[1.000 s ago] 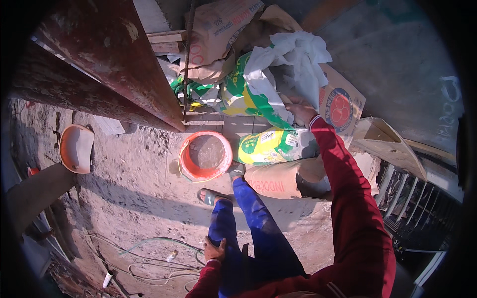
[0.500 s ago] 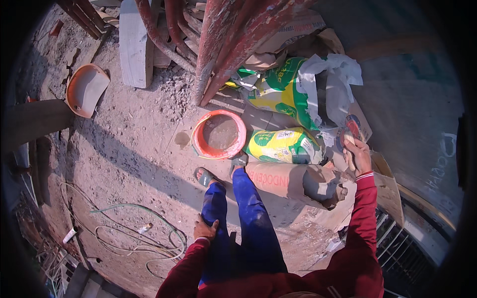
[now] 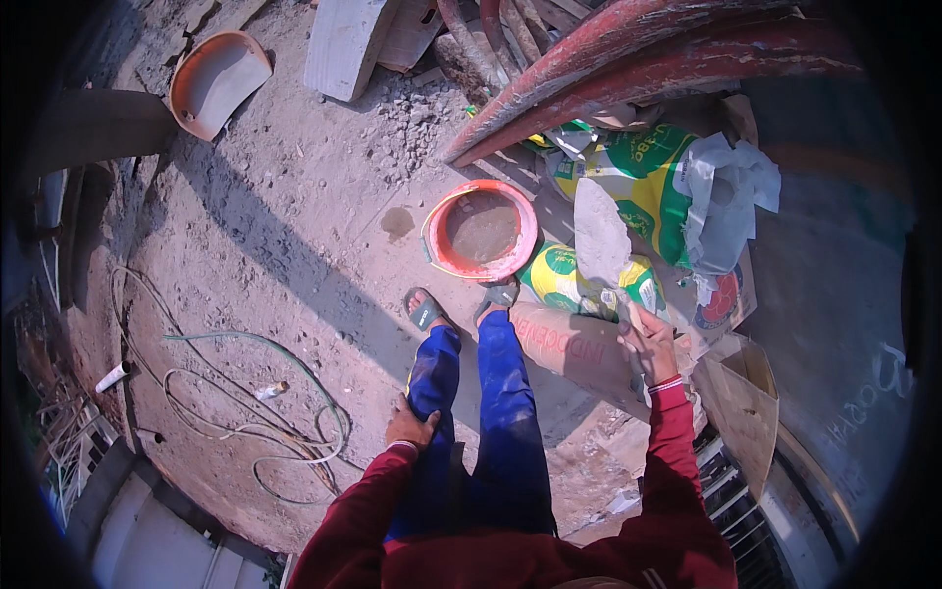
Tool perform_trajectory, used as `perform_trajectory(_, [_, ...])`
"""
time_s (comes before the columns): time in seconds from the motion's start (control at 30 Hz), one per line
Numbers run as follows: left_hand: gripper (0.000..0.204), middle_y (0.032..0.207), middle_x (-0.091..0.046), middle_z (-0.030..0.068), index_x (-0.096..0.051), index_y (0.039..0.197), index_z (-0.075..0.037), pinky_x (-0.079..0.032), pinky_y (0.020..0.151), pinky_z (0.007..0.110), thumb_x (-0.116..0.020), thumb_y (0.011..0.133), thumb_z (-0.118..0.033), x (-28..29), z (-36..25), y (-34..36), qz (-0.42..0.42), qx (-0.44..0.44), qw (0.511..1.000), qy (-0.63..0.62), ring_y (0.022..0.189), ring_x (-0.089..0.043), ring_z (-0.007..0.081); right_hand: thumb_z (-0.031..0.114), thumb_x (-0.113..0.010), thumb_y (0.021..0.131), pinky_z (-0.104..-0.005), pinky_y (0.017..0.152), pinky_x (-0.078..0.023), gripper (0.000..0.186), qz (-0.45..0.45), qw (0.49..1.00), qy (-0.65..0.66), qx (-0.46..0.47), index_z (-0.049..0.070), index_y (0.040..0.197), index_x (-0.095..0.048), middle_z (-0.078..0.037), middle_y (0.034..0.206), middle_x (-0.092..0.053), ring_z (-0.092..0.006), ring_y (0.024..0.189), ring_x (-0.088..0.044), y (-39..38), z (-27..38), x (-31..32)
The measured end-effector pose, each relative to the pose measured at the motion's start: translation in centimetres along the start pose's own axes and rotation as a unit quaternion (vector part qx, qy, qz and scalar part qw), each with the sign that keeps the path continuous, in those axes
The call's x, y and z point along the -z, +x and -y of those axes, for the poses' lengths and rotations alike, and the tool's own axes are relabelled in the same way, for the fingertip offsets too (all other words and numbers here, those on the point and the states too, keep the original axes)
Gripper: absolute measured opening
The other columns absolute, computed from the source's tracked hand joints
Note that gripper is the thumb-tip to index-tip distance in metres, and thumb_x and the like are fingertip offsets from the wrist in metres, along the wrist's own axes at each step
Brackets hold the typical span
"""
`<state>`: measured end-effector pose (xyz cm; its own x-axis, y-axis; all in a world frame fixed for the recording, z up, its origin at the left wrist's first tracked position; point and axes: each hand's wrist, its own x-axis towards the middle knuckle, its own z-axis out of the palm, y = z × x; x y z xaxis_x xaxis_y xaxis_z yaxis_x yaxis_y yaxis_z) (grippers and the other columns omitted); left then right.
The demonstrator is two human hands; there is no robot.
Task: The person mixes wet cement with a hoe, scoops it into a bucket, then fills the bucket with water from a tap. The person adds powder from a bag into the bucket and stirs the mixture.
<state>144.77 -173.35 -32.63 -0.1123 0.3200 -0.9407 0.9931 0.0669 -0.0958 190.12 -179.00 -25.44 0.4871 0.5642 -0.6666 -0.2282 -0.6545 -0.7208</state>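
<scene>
My right hand [image 3: 648, 346] grips the handle of a pointed trowel [image 3: 601, 234], whose blade is covered in pale grey material; I cannot tell how thick it lies. The blade is above the yellow, green and white sacks, to the right of an orange bucket [image 3: 439, 228] holding grey, wet-looking mix. Under my right hand lies a brown paper sack [image 3: 559, 342], and a torn-open green and yellow sack [image 3: 643, 162] slumps behind. On my blue-trousered left leg rests my left hand [image 3: 412, 428], thumb apart from its fingers, holding nothing.
Red scaffold-like poles [image 3: 599, 69] slant across the far right. A cut orange container [image 3: 222, 86] sits far left, near a concrete slab [image 3: 345, 44]. Hoses [image 3: 235, 417] coil on the dusty ground at left. A cardboard piece [image 3: 741, 402] and a metal grate [image 3: 731, 496] are at right.
My right hand has swung left from beside the cardboard with the trowel, whose blade now shows broadly over the sacks. The view has shifted. My left hand stays on my leg.
</scene>
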Motion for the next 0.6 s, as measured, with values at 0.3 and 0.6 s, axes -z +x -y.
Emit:
perform_trajectory(0.3, [0.103,0.139,-0.046,0.0310,-0.016,0.155,-0.005,-0.045,0.103,0.045,-0.064,0.083,-0.061,-1.9,1.8,-0.1,0.016,0.028,0.998,-0.052,0.123,-0.054,0.0445,0.025,-0.070,0.087,-0.0274,0.058,-0.047,0.041,0.146,0.969,-0.166,-0.108,0.007,0.123,-0.066,-0.003,0.076,-0.065,-0.0126,0.062,-0.060,17.0,-14.4,-12.0])
perform_trajectory(0.6, [0.103,0.139,-0.044,0.0361,-0.018,0.154,-0.003,-0.043,0.105,0.045,-0.064,0.082,-0.061,-4.4,1.7,0.0,0.035,0.032,0.996,-0.071,0.125,-0.051,0.0459,0.037,-0.064,0.084,-0.0483,0.084,-0.051,0.033,0.059,0.847,-0.528,0.034,0.020,0.112,-0.068,-0.016,0.100,-0.071,-0.0372,0.097,-0.066,25.4,-17.7,-13.8])
